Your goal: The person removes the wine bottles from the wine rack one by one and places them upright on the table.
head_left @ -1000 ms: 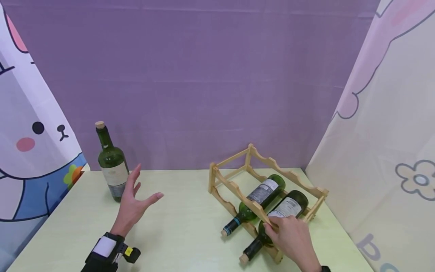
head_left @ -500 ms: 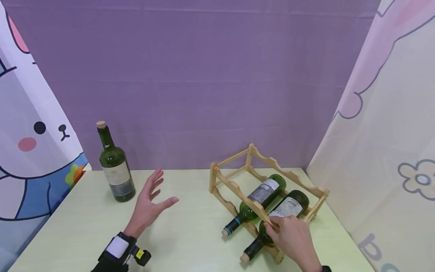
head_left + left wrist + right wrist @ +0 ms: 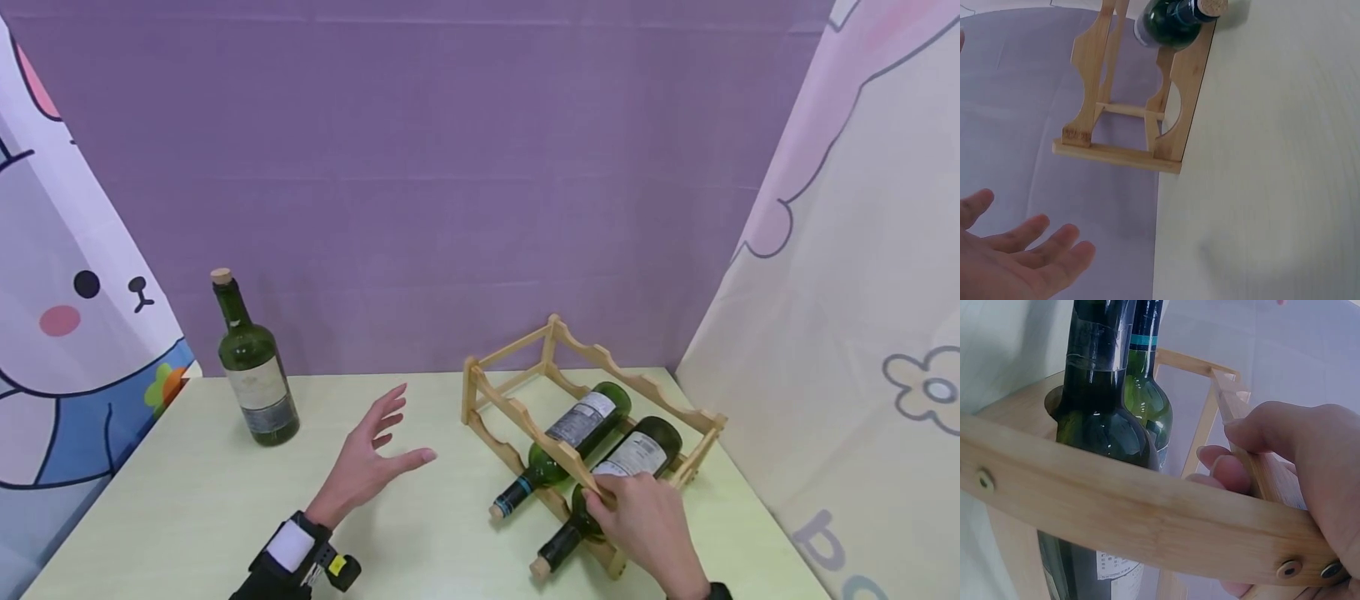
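Note:
A wooden wine rack (image 3: 483, 392) stands angled on the right side of the table, two corked wine bottles lying in its lower tier with necks toward me. My right hand (image 3: 648, 521) grips the rack's upper front rail near its right end; in the right wrist view the thumb (image 3: 1266, 425) and curled fingers wrap that rail. Under this hand lies the nearer dark bottle (image 3: 637, 454). Beside it rests the bottle with a blue-ringed neck (image 3: 585, 421). My left hand (image 3: 367, 462) hovers left of the rack, fingers spread, holding nothing.
A green wine bottle (image 3: 255, 367) with a cork and pale label stands upright at the table's back left. A purple cloth (image 3: 390, 183) hangs behind the table (image 3: 187, 508). Printed curtains flank it, with a cartoon animal on the left and a flower on the right.
My left hand has moved right, away from the upright bottle and toward the rack, fingers still spread. The right hand keeps its grip on the rail, and the bottles stay where they were.

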A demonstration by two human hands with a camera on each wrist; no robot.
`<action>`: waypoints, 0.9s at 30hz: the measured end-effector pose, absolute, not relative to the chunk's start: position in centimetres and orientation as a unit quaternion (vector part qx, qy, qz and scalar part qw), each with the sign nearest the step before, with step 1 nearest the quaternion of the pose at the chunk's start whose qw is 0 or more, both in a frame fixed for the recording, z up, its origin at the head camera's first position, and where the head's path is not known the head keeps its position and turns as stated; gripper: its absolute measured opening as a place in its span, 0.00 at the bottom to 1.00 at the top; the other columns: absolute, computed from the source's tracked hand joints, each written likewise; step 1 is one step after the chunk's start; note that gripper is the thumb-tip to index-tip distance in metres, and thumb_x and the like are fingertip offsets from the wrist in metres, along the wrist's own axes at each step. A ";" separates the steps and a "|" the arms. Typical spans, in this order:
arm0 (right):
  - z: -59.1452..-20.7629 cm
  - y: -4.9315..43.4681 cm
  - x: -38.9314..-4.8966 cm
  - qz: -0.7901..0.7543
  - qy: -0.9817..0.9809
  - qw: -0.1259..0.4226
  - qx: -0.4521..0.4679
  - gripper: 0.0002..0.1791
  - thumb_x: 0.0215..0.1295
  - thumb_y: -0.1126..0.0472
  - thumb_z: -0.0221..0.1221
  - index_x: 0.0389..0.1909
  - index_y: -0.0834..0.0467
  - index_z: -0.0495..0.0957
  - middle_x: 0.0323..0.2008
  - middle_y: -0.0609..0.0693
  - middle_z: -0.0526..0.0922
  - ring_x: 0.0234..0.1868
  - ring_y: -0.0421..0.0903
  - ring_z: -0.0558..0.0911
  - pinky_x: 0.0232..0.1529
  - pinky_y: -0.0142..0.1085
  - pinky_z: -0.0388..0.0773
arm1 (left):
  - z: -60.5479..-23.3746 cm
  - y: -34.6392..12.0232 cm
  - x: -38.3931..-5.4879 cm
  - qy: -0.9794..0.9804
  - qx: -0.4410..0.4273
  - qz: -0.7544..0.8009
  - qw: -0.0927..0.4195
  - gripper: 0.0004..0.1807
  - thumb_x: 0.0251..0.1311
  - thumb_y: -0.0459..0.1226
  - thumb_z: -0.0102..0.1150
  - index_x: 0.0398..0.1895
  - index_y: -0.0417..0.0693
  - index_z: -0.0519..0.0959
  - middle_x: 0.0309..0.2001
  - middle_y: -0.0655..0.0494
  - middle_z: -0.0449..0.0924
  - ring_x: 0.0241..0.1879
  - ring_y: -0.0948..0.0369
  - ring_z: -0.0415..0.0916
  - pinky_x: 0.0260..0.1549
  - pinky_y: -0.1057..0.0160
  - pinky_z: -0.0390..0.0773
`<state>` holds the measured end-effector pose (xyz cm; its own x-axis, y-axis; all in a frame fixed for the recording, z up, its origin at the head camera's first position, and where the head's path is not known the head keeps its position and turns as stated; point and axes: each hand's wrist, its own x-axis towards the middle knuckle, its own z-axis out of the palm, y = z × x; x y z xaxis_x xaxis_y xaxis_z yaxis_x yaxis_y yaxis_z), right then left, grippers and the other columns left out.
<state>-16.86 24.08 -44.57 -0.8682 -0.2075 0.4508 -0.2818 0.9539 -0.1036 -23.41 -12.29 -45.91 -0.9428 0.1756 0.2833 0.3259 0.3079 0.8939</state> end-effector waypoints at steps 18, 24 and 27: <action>-44.5 24.0 -16.8 0.081 -0.962 0.225 0.132 0.06 0.53 0.51 0.69 0.26 0.48 0.86 0.08 0.33 0.59 0.11 0.36 0.59 0.11 0.31 0.55 | -46.7 -7.5 -22.6 -0.822 -0.142 -0.550 -0.038 0.49 0.47 0.54 0.73 0.74 0.61 0.62 0.65 0.48 0.69 0.59 0.49 0.71 0.56 0.47 0.71; -44.5 24.0 -16.8 0.083 -0.962 0.225 0.130 0.06 0.53 0.51 0.69 0.26 0.49 0.87 0.08 0.34 0.59 0.11 0.36 0.59 0.11 0.31 0.54 | -46.6 -6.0 -22.6 -0.822 -0.169 -0.538 -0.080 0.49 0.50 0.56 0.70 0.75 0.55 0.62 0.66 0.45 0.68 0.60 0.44 0.70 0.53 0.48 0.73; -44.5 24.0 -16.9 0.083 -0.961 0.228 0.133 0.06 0.53 0.52 0.69 0.26 0.49 0.86 0.08 0.34 0.59 0.10 0.36 0.59 0.11 0.31 0.54 | -46.7 -5.3 -22.7 -0.821 -0.172 -0.536 -0.097 0.49 0.49 0.58 0.70 0.75 0.57 0.62 0.65 0.46 0.69 0.60 0.44 0.69 0.50 0.49 0.75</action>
<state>-16.88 23.99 -44.48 -0.8611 -0.2171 0.4597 -0.2924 0.9512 -0.0985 -22.70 -5.26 -46.73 -0.9220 0.3862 0.0256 0.1791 0.3669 0.9128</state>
